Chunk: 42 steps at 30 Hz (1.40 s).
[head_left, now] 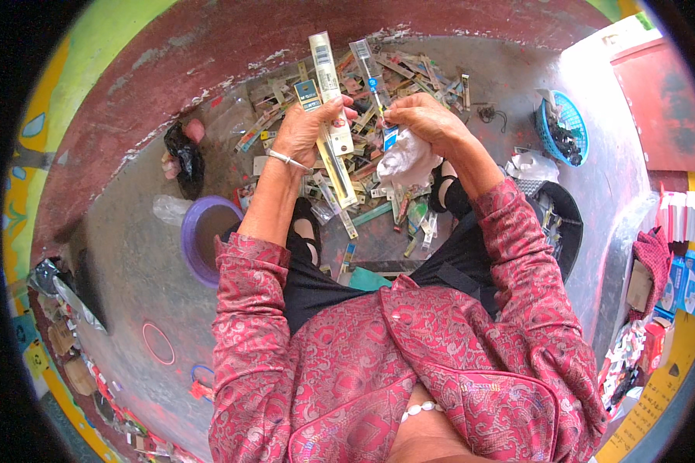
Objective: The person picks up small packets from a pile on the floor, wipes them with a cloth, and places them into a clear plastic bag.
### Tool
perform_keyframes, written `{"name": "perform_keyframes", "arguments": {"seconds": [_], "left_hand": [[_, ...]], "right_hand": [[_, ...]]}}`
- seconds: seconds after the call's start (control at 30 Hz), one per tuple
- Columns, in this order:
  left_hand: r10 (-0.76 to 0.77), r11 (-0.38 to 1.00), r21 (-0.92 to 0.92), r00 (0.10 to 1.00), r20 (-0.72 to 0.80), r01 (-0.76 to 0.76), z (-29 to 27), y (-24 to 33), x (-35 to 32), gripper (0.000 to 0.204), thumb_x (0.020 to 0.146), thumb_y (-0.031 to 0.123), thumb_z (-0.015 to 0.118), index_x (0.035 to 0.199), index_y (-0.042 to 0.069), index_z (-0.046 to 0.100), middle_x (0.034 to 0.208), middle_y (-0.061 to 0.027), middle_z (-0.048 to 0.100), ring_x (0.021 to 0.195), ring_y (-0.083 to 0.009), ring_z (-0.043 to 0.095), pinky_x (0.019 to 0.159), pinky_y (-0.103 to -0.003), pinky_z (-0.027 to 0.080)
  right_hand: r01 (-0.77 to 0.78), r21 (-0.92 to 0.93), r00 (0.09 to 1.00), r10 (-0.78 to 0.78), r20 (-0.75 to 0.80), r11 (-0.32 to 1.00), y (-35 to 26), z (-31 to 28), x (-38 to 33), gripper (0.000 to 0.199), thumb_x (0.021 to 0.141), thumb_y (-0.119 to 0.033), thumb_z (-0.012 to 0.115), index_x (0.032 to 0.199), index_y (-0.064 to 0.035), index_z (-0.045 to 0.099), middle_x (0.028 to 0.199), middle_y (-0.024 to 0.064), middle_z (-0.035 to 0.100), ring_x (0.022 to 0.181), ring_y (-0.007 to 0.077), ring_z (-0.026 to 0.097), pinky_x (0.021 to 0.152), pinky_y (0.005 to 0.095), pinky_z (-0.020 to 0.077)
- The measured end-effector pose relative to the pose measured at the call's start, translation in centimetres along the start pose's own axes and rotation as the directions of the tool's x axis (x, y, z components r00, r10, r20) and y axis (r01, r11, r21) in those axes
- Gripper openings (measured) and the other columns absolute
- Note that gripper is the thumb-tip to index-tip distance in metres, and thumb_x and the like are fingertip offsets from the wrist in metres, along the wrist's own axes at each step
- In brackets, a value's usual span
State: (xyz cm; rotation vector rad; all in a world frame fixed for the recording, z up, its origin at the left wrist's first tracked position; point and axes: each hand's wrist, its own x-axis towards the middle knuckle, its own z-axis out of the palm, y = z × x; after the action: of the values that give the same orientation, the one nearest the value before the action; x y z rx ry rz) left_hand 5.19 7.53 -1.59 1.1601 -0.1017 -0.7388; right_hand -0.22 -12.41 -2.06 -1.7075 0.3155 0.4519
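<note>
Floor (131,255): grey, scuffed; reddish wall (208,38) curving behind.
Pile (436,85): slim packets heaped loose on the floor, ahead of and between the feet, a spot that seems to suit a seated reach.
Left hand (309,129): closed on several packets at once: pale pack (324,65), dark card (306,92), yellowish pack (339,176). Thumb lies across the front, probably to pin the overlapping bunch against slipping.
Right hand (426,118): fingertips pinched narrow on slim pack (363,58) near its blue lower end. Clear upper part leans left; a low grip likely leaves that part uncovered.
Packets in hand: raised above the pile, the two lots near each other, a gap between.
White bundle (401,163): just below the right hand; cannot tell whether cloth or bag, nor whether gripped.
Purple basin (189,239): on the floor, beside the left forearm in view.
Black tub (571,231): beside the right leg, packets inside; probably close for convenience.
Blue basket (567,114): farther right, dark stuff inside.
</note>
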Motion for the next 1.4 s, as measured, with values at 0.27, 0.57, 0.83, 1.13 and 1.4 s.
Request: {"name": "perform_keyframes", "arguments": {"seconds": [0.27,0.57,0.83,1.13,1.4], "left_hand": [[-0.103,0.991,0.090,0.989,0.102,0.094,1.2,0.1,-1.2,0.028,0.076,0.022,0.062,0.091,-0.001,0.057,0.075,-0.0080,0.060,0.064,-0.0120,0.057,0.055,-0.024,0.048],[-0.198,0.974,0.160,0.941,0.276,0.158,2.7,-2.2,-1.0,0.032,0.084,0.033,0.049,0.090,0.002,0.056,0.078,-0.0052,0.060,0.070,-0.0125,0.058,0.062,-0.026,0.047],[-0.229,0.948,-0.182,0.956,0.183,0.262,1.7,-1.5,-0.1,0.050,0.090,0.038,0.027,0.111,-0.004,0.046,0.102,-0.0131,0.054,0.089,-0.0203,0.054,0.079,-0.032,0.045],[-0.150,0.866,-0.393,0.911,0.384,0.308,1.7,-2.6,0.2,0.034,0.087,0.028,0.043,0.108,0.002,0.048,0.099,-0.0089,0.056,0.090,-0.0177,0.055,0.081,-0.033,0.044],[-0.165,0.893,-0.393,0.972,0.166,0.219,0.0,-2.5,1.1,0.035,0.088,0.021,0.039,0.116,0.000,0.037,0.116,-0.0179,0.045,0.107,-0.0313,0.045,0.088,-0.046,0.042]], "right_hand": [[0.073,-0.649,0.962,-0.226,-0.155,0.757,0.9,-1.9,-0.5,0.041,0.076,-0.036,0.055,0.084,0.0038,0.060,0.071,0.0054,0.059,0.064,0.0114,0.052,0.060,0.0255,0.0411],[0.217,0.315,0.976,-0.206,-0.069,0.924,-1.8,-0.6,-0.1,0.023,0.073,-0.022,0.063,0.081,-0.0010,0.058,0.068,0.0038,0.058,0.056,0.0119,0.054,0.052,0.0253,0.0434],[0.087,0.245,0.966,-0.142,0.215,0.966,-2.5,-0.5,-1.8,0.022,0.073,-0.018,0.063,0.087,-0.0007,0.058,0.074,0.0046,0.061,0.059,0.0091,0.057,0.055,0.0212,0.0459],[0.282,-0.087,0.946,-0.262,0.191,0.956,-0.4,3.3,0.0,0.035,0.069,-0.023,0.061,0.091,0.0036,0.056,0.079,0.0069,0.060,0.070,0.0126,0.054,0.067,0.0266,0.0429],[0.259,-0.115,0.957,-0.271,-0.105,0.959,-1.3,-1.7,0.5,0.034,0.070,-0.033,0.063,0.072,0.0002,0.062,0.081,0.0104,0.060,0.074,0.0189,0.056,0.063,0.0305,0.0432]]}}
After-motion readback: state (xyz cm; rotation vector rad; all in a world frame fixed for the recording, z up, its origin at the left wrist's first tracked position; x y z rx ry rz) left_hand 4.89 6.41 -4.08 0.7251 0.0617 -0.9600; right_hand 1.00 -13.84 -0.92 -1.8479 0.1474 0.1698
